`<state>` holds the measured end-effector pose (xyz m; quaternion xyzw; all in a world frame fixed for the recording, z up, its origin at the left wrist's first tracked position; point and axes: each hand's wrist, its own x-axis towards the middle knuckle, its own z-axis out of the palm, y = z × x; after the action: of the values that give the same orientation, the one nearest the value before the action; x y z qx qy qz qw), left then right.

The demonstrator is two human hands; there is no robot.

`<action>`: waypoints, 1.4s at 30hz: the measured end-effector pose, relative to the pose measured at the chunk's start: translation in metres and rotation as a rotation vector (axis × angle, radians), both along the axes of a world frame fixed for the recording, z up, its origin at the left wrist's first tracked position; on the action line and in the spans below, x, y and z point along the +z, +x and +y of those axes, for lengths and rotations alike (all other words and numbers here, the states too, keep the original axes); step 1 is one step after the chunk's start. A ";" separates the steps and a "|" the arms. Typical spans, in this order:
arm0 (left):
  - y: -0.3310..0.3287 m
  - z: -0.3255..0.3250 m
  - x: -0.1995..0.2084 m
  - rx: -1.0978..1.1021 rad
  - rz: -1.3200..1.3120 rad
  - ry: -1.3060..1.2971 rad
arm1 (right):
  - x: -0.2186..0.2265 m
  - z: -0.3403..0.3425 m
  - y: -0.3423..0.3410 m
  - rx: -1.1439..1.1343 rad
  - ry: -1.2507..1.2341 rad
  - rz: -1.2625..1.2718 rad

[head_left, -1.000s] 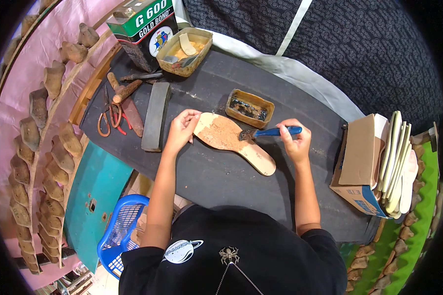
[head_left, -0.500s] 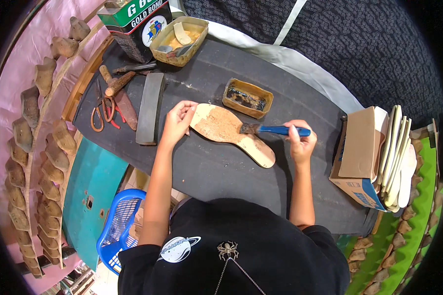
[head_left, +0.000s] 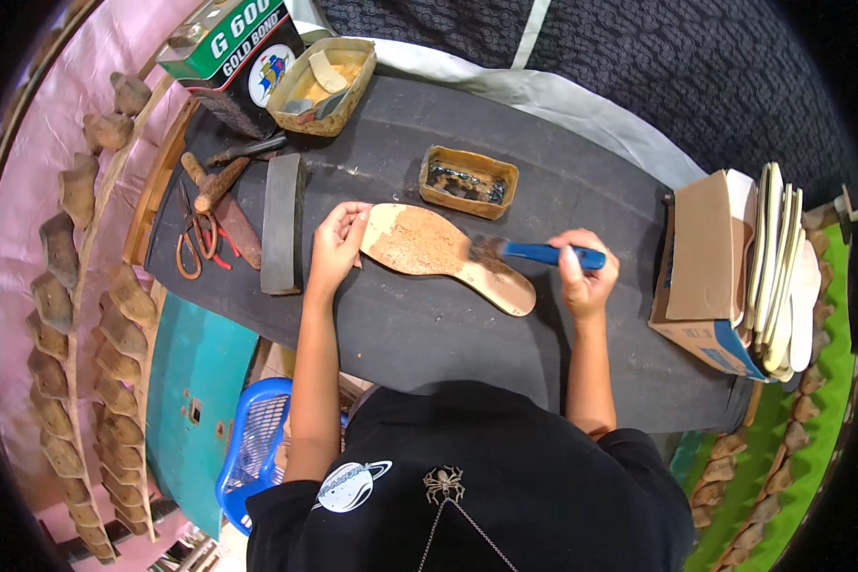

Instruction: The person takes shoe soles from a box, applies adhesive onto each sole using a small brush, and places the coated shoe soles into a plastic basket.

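A pale insole (head_left: 419, 243) lies at a slant over the dark table, most of its face coated brown and rough-looking. My left hand (head_left: 337, 250) pinches its wide end between thumb and fingers. In my right hand (head_left: 584, 271) is a brush (head_left: 550, 255) with a blue handle, gripped in closed fingers. The brush's dark bristles, smeared by motion, meet the insole near its narrow middle. Just beyond the insole stands a small tan tub (head_left: 468, 181) with dark, sticky-looking residue inside.
A grey block (head_left: 282, 225), scissors (head_left: 196, 238) and a hammer (head_left: 221, 184) lie at the left. Behind them are a large green-and-black can (head_left: 229, 76) and a yellowish container (head_left: 322, 86). A cardboard box (head_left: 705, 253) with several pale insoles (head_left: 772, 267) stands right. A blue basket (head_left: 253, 443) sits below.
The view has shifted slightly. The brush still works around the insole's middle, its bristles now more blurred. My left hand keeps its hold on the wide end.
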<state>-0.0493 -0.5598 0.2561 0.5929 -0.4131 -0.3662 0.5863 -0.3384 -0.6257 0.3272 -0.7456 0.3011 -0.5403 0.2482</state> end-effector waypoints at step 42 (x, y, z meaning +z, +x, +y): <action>-0.002 -0.001 0.002 -0.023 -0.038 0.012 | -0.005 0.010 -0.011 0.034 -0.179 0.040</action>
<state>-0.0517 -0.5606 0.2582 0.5984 -0.4287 -0.3640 0.5707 -0.3492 -0.6161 0.3218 -0.7803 0.2439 -0.5457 0.1837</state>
